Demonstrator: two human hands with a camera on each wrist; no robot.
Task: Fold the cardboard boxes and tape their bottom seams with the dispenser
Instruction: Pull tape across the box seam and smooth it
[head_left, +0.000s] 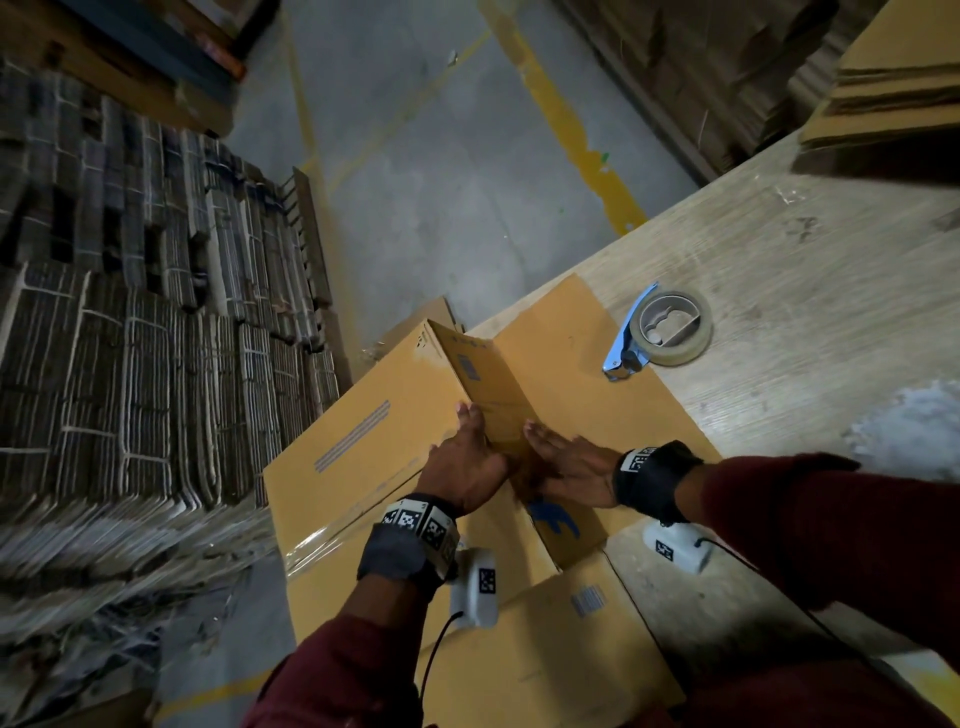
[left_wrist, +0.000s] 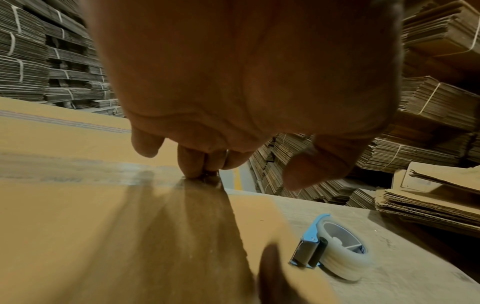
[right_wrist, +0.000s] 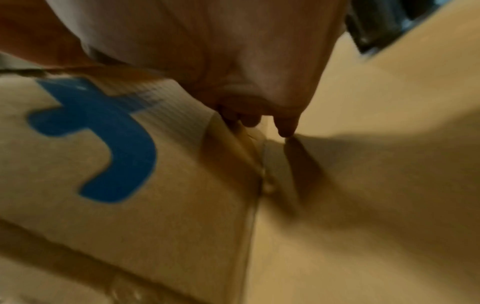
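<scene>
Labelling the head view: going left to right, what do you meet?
Bundled cardboard stacks → box → left hand → right hand → tape dispenser → flat cardboard pile.

The cardboard box (head_left: 395, 441) fills the near left of the table (head_left: 810, 270) and overhangs its edge. Both hands are on it: left hand (head_left: 467, 467) at the raised panel's corner, right hand (head_left: 571, 467) flat just beside. The tape dispenser (head_left: 665, 327) lies just right of the box, with bare tabletop beyond it. A stack of flat cardboard (head_left: 893, 104) blocks the far right corner; bundled cartons (head_left: 156, 312) line the floor to the left.
</scene>
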